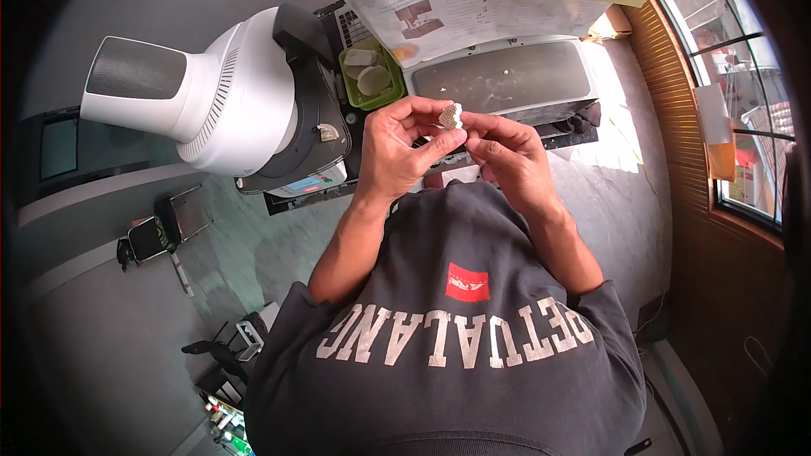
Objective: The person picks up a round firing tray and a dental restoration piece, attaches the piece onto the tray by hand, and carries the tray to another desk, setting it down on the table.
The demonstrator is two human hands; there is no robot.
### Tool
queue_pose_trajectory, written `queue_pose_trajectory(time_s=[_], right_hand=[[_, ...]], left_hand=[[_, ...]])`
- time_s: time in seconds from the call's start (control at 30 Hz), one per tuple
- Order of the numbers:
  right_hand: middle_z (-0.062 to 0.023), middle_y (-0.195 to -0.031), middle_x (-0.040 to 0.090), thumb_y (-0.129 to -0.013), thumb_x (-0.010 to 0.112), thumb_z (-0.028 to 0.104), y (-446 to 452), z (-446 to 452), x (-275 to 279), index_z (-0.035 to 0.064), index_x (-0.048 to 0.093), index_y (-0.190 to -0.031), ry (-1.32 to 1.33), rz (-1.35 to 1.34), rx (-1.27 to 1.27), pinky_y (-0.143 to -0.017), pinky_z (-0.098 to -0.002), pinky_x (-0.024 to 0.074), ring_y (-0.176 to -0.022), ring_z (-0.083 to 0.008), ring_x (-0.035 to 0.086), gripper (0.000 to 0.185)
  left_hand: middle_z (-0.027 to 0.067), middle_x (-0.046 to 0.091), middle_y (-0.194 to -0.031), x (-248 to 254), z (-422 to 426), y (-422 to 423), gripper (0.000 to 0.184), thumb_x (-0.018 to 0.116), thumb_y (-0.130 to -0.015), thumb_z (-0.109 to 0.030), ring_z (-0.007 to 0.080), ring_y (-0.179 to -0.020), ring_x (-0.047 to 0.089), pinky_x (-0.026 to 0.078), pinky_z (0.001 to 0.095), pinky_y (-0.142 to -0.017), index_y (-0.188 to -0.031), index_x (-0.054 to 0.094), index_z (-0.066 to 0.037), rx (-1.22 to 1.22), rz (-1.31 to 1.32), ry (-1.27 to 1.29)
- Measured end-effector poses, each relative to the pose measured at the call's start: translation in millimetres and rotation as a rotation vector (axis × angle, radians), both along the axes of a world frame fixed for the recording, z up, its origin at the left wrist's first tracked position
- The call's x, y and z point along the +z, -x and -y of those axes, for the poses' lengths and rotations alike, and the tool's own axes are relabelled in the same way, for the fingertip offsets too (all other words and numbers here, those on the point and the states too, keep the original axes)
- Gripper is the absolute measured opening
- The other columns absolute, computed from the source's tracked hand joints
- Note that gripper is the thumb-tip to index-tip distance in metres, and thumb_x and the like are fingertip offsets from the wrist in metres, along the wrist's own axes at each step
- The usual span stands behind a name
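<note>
Nearest the camera, a dark shirt [448, 321] is filling the near side. Beyond it, a small pale piece [451, 116] with a gridded face is sitting in the fingertips of the left hand [394, 145], thumb and fingers nearly closed around it. It is looking light, stiff and probably brittle, so its edges are offering the safest grip. The right hand [513, 154] is curling beside it; I cannot tell whether it is grasping anything. Farther left, a green container [378, 104] is holding pale rounded pieces [372, 80].
</note>
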State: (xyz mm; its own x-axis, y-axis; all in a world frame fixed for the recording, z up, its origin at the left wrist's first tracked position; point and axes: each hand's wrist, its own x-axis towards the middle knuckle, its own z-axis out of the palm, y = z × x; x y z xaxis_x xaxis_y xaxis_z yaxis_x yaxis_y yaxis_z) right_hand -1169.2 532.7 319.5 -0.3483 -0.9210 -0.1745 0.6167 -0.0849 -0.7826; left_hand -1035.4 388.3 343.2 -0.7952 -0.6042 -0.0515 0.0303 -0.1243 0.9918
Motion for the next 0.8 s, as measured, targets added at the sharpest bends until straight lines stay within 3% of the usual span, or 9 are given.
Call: queue_pose_trajectory(time_s=[0.17,0.37,0.57,0.8], right_hand=[[-0.0011,-0.092,0.065,-0.098,0.066,0.005,-0.7,0.8,3.1,-0.0036,0.069,-0.123,-0.028,-0.068,-0.024,-0.066,-0.0305,0.0600,-0.078,-0.0126,0.066,0.027],[-0.0053,-0.091,0.068,-0.094,0.071,-0.003,-3.6,5.4,0.7,-0.0014,0.067,-0.098,-0.039,-0.180,-0.245,-0.070,-0.0302,0.0614,-0.078,-0.0127,0.068,0.006],[-0.0114,-0.095,0.074,-0.091,0.075,-0.002,-5.8,4.9,1.5,-0.0034,0.066,-0.096,-0.062,-0.421,-0.248,-0.072,-0.0287,0.0621,-0.085,-0.0154,0.072,0.010],[-0.0110,-0.093,0.074,-0.091,0.073,-0.004,-7.6,4.1,14.3,-0.0044,0.066,-0.094,-0.105,-0.384,-0.225,-0.068,-0.0276,0.0609,-0.083,-0.0139,0.072,0.008]], left_hand=[[0.0136,0.072,-0.107,-0.6,-1.6,0.1,0.038,0.081,-0.084,0.004,0.0161,-0.097,0.070,0.059,0.0304,-0.090,-0.118,0.064,0.007,0.021,0.000,-0.022],[0.0123,0.073,-0.102,-6.6,0.3,-1.1,0.036,0.083,-0.083,0.003,0.0150,-0.094,0.072,0.062,0.0295,-0.087,-0.114,0.065,0.007,0.046,0.011,-0.085],[0.0133,0.074,-0.102,-12.1,-1.8,-1.2,0.034,0.082,-0.083,0.006,0.0166,-0.093,0.074,0.063,0.0304,-0.088,-0.113,0.067,0.006,0.041,0.029,-0.116],[0.0159,0.076,-0.102,-10.0,-2.7,-3.0,0.035,0.081,-0.082,0.009,0.0195,-0.093,0.075,0.064,0.0307,-0.087,-0.114,0.069,0.007,0.021,0.013,-0.127]])
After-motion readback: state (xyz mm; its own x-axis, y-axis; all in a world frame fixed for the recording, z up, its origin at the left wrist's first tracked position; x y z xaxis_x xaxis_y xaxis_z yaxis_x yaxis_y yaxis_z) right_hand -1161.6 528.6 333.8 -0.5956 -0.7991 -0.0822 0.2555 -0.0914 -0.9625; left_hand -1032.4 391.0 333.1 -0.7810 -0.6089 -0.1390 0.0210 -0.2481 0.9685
